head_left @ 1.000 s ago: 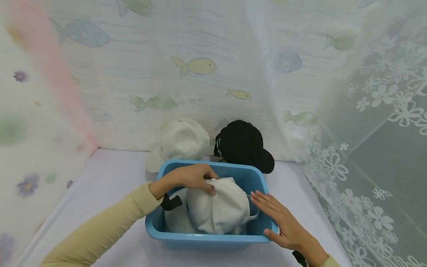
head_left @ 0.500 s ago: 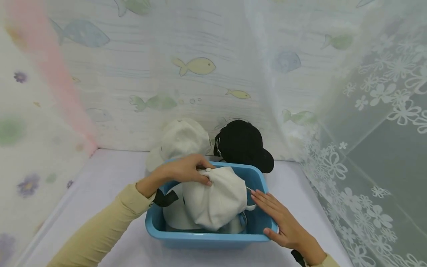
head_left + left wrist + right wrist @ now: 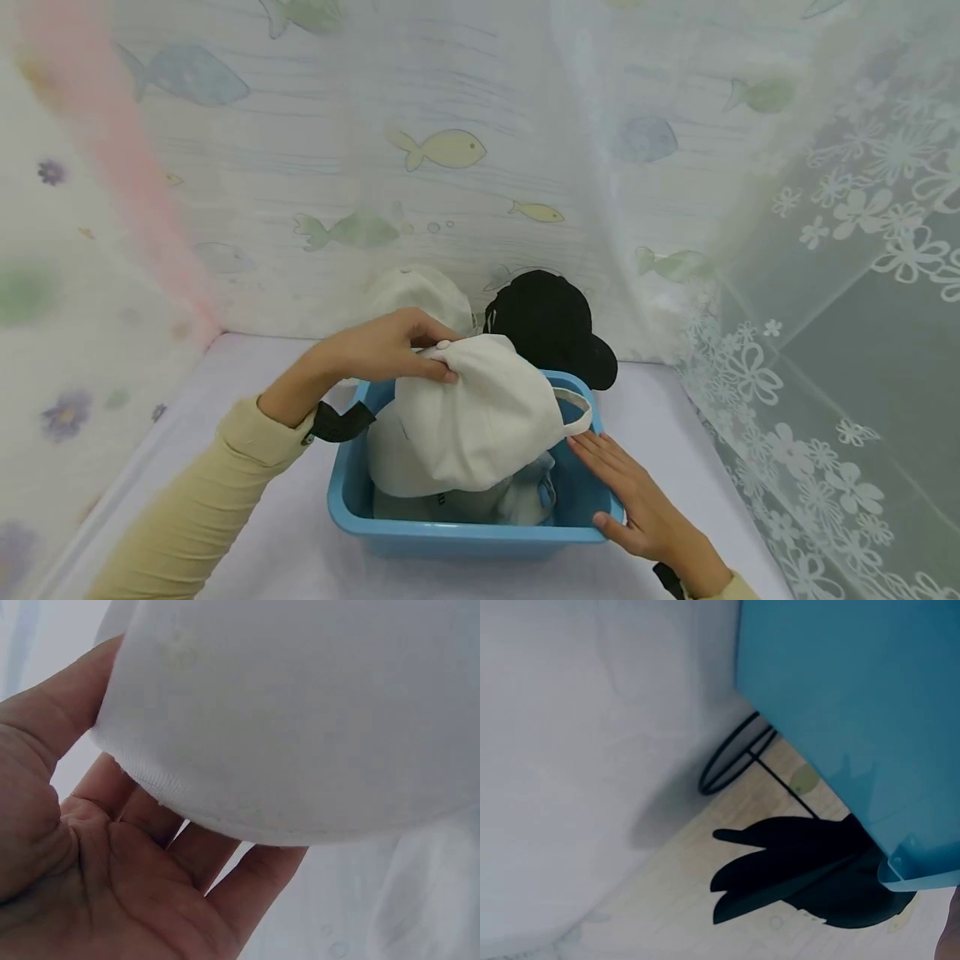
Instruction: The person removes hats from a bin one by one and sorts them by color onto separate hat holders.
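My left hand (image 3: 378, 346) pinches a white baseball cap (image 3: 483, 417) by the top of its crown, near the button, with the thumb on the near side. The cap hangs tilted over and partly within a light blue plastic bin (image 3: 465, 533), its back strap to the right. Beneath it, more pale caps (image 3: 480, 504) lie in the bin, mostly hidden. My right hand (image 3: 637, 500) rests on the bin's right rim with straight fingers, close to the strap. In the left wrist view, thumb and fingers hold the cap's white cloth (image 3: 285, 720).
Behind the bin stand a white cap (image 3: 420, 292), partly hidden by my left hand, and black caps (image 3: 543, 321). The right wrist view shows several black brims (image 3: 780, 862) stacked above a black wire stand (image 3: 735, 761). A printed curtain (image 3: 450, 100) hangs at the back.
My left hand has raised the white cap up and slightly left from the bin, uncovering the pale caps below. The right hand stays on the rim.
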A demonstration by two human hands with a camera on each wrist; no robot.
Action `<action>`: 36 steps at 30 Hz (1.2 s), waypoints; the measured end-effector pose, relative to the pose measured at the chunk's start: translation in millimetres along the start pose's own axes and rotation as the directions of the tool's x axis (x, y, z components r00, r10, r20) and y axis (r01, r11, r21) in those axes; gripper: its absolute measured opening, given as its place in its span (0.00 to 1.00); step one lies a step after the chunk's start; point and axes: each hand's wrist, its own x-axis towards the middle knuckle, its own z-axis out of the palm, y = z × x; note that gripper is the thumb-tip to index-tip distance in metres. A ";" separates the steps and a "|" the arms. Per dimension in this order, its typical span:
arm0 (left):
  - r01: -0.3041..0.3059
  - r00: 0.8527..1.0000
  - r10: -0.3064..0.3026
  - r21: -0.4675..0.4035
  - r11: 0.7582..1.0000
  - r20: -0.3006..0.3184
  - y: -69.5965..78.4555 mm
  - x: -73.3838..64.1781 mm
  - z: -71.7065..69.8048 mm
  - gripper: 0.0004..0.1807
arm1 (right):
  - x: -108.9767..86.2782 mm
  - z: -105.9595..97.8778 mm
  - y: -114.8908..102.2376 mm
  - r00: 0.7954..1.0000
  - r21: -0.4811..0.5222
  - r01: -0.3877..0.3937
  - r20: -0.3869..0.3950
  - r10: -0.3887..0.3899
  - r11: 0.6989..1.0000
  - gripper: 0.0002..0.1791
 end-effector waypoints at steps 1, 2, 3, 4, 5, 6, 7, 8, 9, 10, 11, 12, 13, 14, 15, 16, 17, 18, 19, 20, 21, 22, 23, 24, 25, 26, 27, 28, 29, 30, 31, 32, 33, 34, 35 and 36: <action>0.002 1.000 -0.002 -0.001 1.000 -0.010 3.3 -2.8 -3.3 0.16 | 0.7 0.3 0.0 1.000 0.002 0.002 -0.002 -0.002 1.000 0.39; -0.005 1.000 0.005 0.001 1.000 -0.020 6.3 -5.3 -6.5 0.16 | 1.3 0.6 0.0 1.000 0.007 0.007 -0.005 -0.007 1.000 0.39; -0.007 0.999 0.007 0.004 1.000 -0.035 9.9 -8.0 -9.6 0.17 | 1.9 0.9 -0.3 1.000 0.009 0.009 -0.007 -0.009 1.000 0.39; -0.007 0.999 0.007 0.004 1.000 -0.047 13.5 -10.2 -12.6 0.17 | 2.4 1.0 -0.6 1.000 0.011 0.012 -0.009 -0.011 1.000 0.39; -0.006 0.998 0.006 0.003 1.000 -0.066 17.0 -12.8 -15.8 0.17 | 2.8 1.3 -0.7 1.000 0.013 0.017 -0.013 -0.017 1.000 0.39; 0.000 0.996 0.001 0.010 1.000 -0.090 20.7 -15.7 -19.0 0.17 | 3.3 1.5 -0.8 1.000 0.016 0.021 -0.016 -0.020 1.000 0.39; 0.005 0.994 -0.004 0.012 1.000 -0.112 24.8 -18.0 -22.2 0.18 | 3.0 1.1 -1.5 1.000 0.017 0.022 -0.019 -0.022 1.000 0.39; 0.010 0.991 -0.008 0.017 1.000 -0.136 29.0 -20.4 -25.4 0.18 | 2.5 1.0 -1.9 1.000 0.018 0.022 -0.021 -0.022 1.000 0.39; 0.021 0.986 -0.016 0.028 0.999 -0.164 33.9 -23.1 -28.9 0.19 | 2.2 0.8 -2.4 1.000 0.023 0.023 -0.021 -0.023 0.999 0.39; 0.034 0.981 -0.025 0.039 0.999 -0.194 38.8 -25.8 -32.5 0.20 | 2.0 0.7 -2.7 0.999 0.024 0.025 -0.022 -0.024 0.999 0.39; 0.044 0.973 -0.029 0.061 0.997 -0.227 43.9 -28.8 -36.3 0.21 | 1.8 0.7 -2.8 0.999 0.026 0.028 -0.024 -0.027 0.999 0.39; 0.055 0.965 -0.032 0.083 0.995 -0.260 49.2 -31.6 -39.9 0.21 | 1.6 0.7 -2.8 0.999 0.026 0.028 -0.024 -0.027 0.999 0.39; 0.063 0.957 -0.029 0.108 0.992 -0.289 54.3 -34.2 -43.5 0.22 | 1.5 0.6 -2.9 0.999 0.025 0.026 -0.024 -0.025 0.999 0.39; 0.076 0.947 -0.027 0.140 0.987 -0.319 59.0 -36.5 -46.9 0.22 | 1.5 0.7 -2.8 0.999 0.023 0.027 -0.025 -0.026 0.999 0.39; 0.093 0.937 -0.027 0.172 0.981 -0.350 63.3 -38.6 -50.1 0.22 | 1.6 0.6 -2.9 0.999 0.023 0.026 -0.025 -0.025 0.999 0.39; 0.112 0.927 -0.030 0.199 0.974 -0.375 66.6 -40.3 -53.2 0.22 | 1.7 0.7 -2.7 0.999 0.021 0.026 -0.027 -0.025 0.999 0.39; 0.132 0.916 -0.032 0.225 0.965 -0.399 68.6 -41.6 -56.4 0.22 | 1.9 0.9 -2.6 0.999 0.021 0.027 -0.028 -0.027 0.999 0.39; 0.153 0.906 -0.036 0.247 0.957 -0.421 69.2 -42.5 -59.3 0.22 | 1.9 1.0 -2.4 0.999 0.021 0.029 -0.029 -0.029 0.999 0.38; 0.176 0.897 -0.043 0.267 0.948 -0.439 67.9 -42.8 -62.6 0.22 | 2.1 0.9 -2.6 0.999 0.023 0.030 -0.029 -0.029 0.999 0.38; 0.200 0.889 -0.052 0.284 0.938 -0.455 65.5 -42.6 -65.7 0.22 | 2.0 0.8 -2.7 0.999 0.025 0.032 -0.029 -0.031 0.999 0.38; 0.222 0.883 -0.064 0.295 0.929 -0.465 61.0 -41.8 -69.1 0.22 | 1.9 0.7 -3.1 0.999 0.029 0.030 -0.027 -0.029 0.999 0.38; 0.237 0.879 -0.070 0.303 0.923 -0.472 55.5 -40.4 -72.8 0.23 | 2.1 0.6 -2.9 0.999 0.028 0.032 -0.028 -0.031 0.999 0.38; 0.251 0.876 -0.077 0.312 0.917 -0.477 49.4 -39.0 -76.4 0.23 | 2.3 0.3 -3.0 0.999 0.030 0.030 -0.026 -0.029 0.999 0.38; 0.264 0.873 -0.084 0.321 0.910 -0.480 43.0 -37.0 -79.6 0.23 | 2.4 0.3 -2.8 0.999 0.030 0.031 -0.027 -0.030 0.999 0.38; 0.278 0.871 -0.095 0.323 0.905 -0.483 35.4 -35.0 -83.0 0.24 | 2.4 0.3 -2.7 0.999 0.030 0.032 -0.026 -0.031 0.999 0.38; 0.288 0.869 -0.103 0.326 0.900 -0.484 27.4 -32.9 -86.2 0.24 | 2.5 0.4 -2.8 0.999 0.029 0.034 -0.027 -0.033 0.999 0.38; 0.299 0.867 -0.114 0.325 0.897 -0.485 19.0 -30.7 -89.3 0.25 | 2.6 0.5 -2.9 0.999 0.031 0.032 -0.026 -0.031 0.999 0.38; 0.307 0.866 -0.119 0.330 0.893 -0.486 10.9 -28.5 -92.0 0.25 | 2.8 0.6 -3.0 0.999 0.031 0.032 -0.027 -0.031 0.999 0.38; 0.316 0.864 -0.124 0.334 0.888 -0.487 2.2 -26.1 -94.6 0.25 | 2.9 0.4 -3.4 0.999 0.034 0.032 -0.026 -0.031 0.999 0.38; 0.322 0.864 -0.130 0.336 0.885 -0.487 -7.5 -22.8 -96.9 0.25 | 2.6 0.6 -3.2 0.999 0.034 0.032 -0.026 -0.031 0.999 0.38; 0.323 0.866 -0.133 0.335 0.885 -0.483 -17.2 -19.6 -99.0 0.24 | 2.4 0.3 -3.4 0.999 0.035 0.032 -0.027 -0.031 0.999 0.38; 0.317 0.871 -0.130 0.341 0.885 -0.474 -25.8 -16.5 -100.4 0.24 | 2.4 0.1 -3.5 0.999 0.038 0.031 -0.026 -0.030 0.999 0.38; 0.312 0.877 -0.127 0.346 0.885 -0.464 -33.8 -13.4 -101.5 0.24 | 2.3 0.0 -3.4 0.999 0.040 0.031 -0.026 -0.030 0.999 0.38; 0.304 0.883 -0.123 0.350 0.886 -0.454 -41.4 -10.5 -102.3 0.24 | 2.4 0.1 -2.9 0.999 0.041 0.037 -0.029 -0.036 0.998 0.38; 0.294 0.889 -0.119 0.352 0.888 -0.443 -48.2 -7.7 -103.0 0.23 | 2.5 0.4 -2.3 0.999 0.040 0.042 -0.032 -0.041 0.998 0.38; 0.286 0.894 -0.116 0.351 0.892 -0.434 -54.1 -5.0 -103.4 0.23 | 2.8 0.6 -1.8 0.998 0.037 0.047 -0.035 -0.045 0.998 0.38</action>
